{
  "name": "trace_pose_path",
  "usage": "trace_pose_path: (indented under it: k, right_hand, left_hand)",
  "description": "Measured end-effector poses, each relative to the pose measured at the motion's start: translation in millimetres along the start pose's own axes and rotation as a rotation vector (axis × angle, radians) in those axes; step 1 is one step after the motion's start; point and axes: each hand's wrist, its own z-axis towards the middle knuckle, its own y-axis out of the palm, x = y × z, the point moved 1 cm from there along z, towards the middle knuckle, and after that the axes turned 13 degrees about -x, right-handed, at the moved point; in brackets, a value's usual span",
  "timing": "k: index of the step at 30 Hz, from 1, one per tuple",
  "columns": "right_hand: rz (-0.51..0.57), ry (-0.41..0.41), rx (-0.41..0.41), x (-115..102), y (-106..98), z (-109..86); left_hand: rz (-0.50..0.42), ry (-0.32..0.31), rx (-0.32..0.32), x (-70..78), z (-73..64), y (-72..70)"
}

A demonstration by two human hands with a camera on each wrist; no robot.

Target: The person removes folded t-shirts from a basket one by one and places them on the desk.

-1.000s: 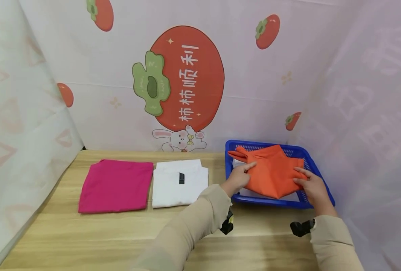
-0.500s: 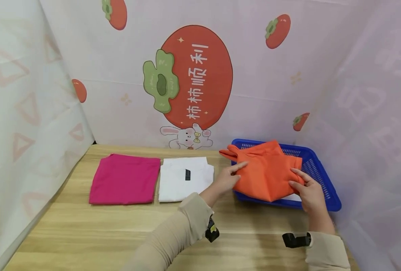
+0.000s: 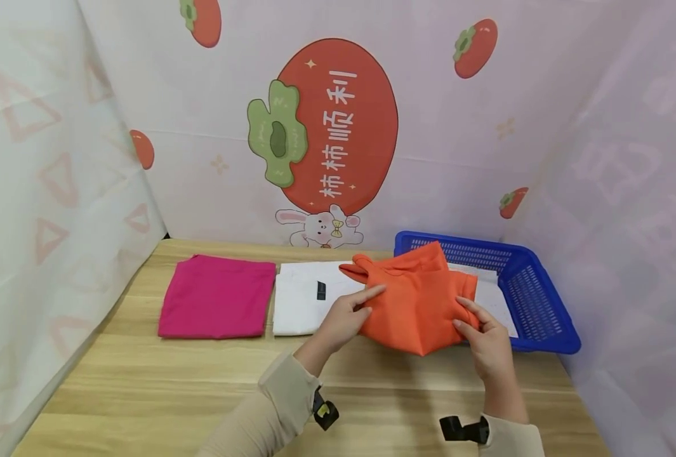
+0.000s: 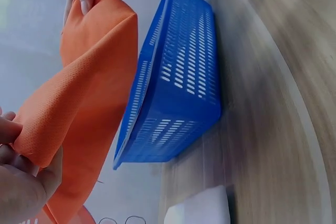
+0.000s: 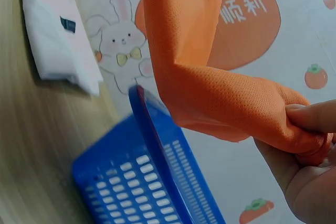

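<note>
An orange folded garment (image 3: 414, 304) hangs in the air between both hands, sagging in the middle, in front of the blue basket (image 3: 537, 304). My left hand (image 3: 340, 322) pinches its left side between thumb and fingers, and my right hand (image 3: 488, 336) pinches the right side. In the left wrist view the orange cloth (image 4: 89, 93) is creased along a fold, with a hand at each end. The right wrist view shows the right thumb and fingers gripping a bunched corner of the cloth (image 5: 241, 103). White folded cloth (image 3: 489, 295) lies inside the basket, partly hidden.
A folded pink garment (image 3: 218, 297) lies flat at the left of the wooden table (image 3: 200, 381). Beside it is a folded white garment (image 3: 303, 311) with a dark label, partly behind the left hand and orange cloth. Printed fabric walls (image 3: 446, 127) enclose the back and sides.
Both hands have lifted the orange garment out of the basket and carried it left toward the white garment. More of the basket and the white cloth inside now shows. The view has shifted slightly.
</note>
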Motion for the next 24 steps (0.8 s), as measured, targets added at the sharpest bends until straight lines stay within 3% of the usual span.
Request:
trace_pose_path:
  k: [3, 7, 11, 14, 20, 24]
  right_hand:
    - [0.011, -0.021, -0.006, 0.2, 12.5, -6.1]
    - [-0.061, 0.051, 0.015, -42.4, 51.9, -23.5]
    - [-0.066, 0.094, 0.014, -59.4, 76.5, -31.4]
    - [-0.071, 0.108, -0.017, -60.2, 87.0, -33.9]
    - [-0.081, 0.086, -0.069, -48.9, 102.8, -34.5]
    - [-0.075, 0.034, -0.125, -44.5, 120.6, -34.1]
  left_hand:
    - [0.021, 0.036, 0.008, -2.9, -10.8, -4.1]
    - [0.0, 0.056, 0.018, -8.5, -25.3, -11.5]
    - [-0.024, 0.048, 0.035, -15.4, -38.9, -19.5]
    - [-0.018, 0.042, 0.046, -18.2, -49.2, -24.3]
    - [-0.033, 0.011, 0.079, -8.7, -75.2, -30.2]
    - [-0.022, -0.016, 0.128, -20.6, -89.8, -40.5]
